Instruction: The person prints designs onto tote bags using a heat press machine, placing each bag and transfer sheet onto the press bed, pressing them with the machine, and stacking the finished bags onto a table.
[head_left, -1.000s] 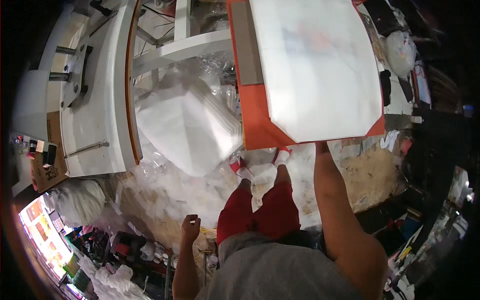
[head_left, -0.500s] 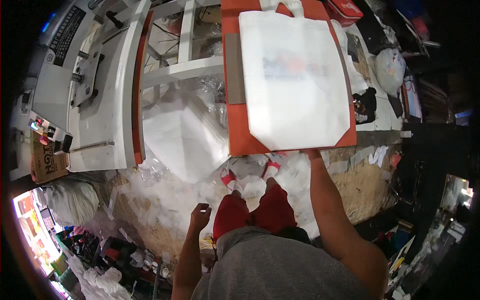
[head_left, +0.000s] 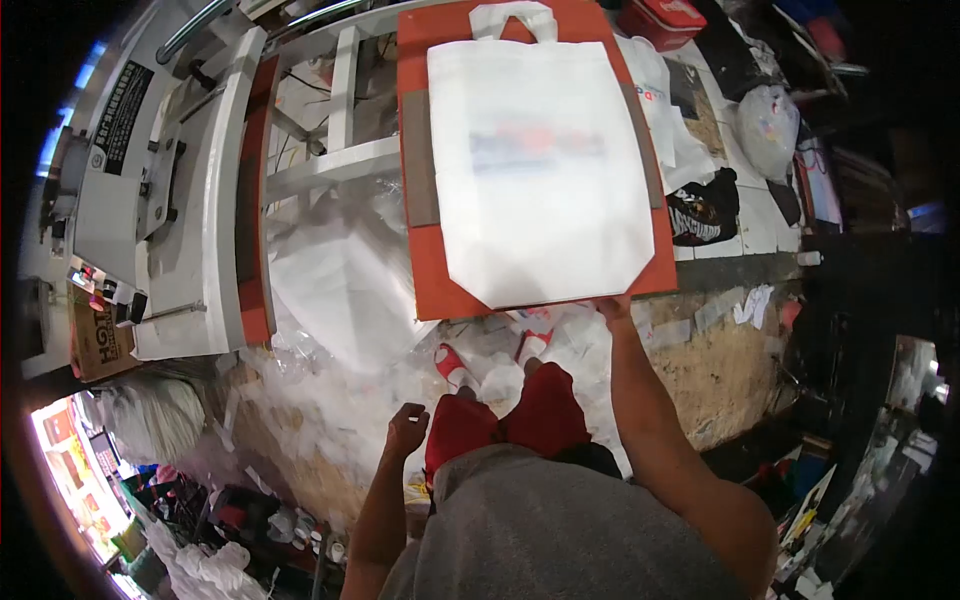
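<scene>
My right hand (head_left: 614,306) is at the front edge of a red press board (head_left: 430,285), fingers curled around the edge and partly hidden under it. A white tote bag (head_left: 545,220) lies flat on the board, handles pointing away from me. A blurry blue and red print (head_left: 538,146) shows on the bag's upper half. My left hand (head_left: 408,430) hangs low at my left side, clear of the board. Its fingers are closed, and a small white spot shows at the fingertips, too small to make out.
White metal frame rails (head_left: 335,168) and a press machine (head_left: 125,180) stand on the left. A stack of white bags (head_left: 345,290) is below the rails. A dark printed cloth (head_left: 705,208), a filled plastic bag (head_left: 768,130) and a red box (head_left: 660,22) lie on the right.
The view has shifted. The red board with the tote bag has slid slightly left, uncovering more of a printed white bag on the right. My right hand stays at its edge; my left hand stays closed.
</scene>
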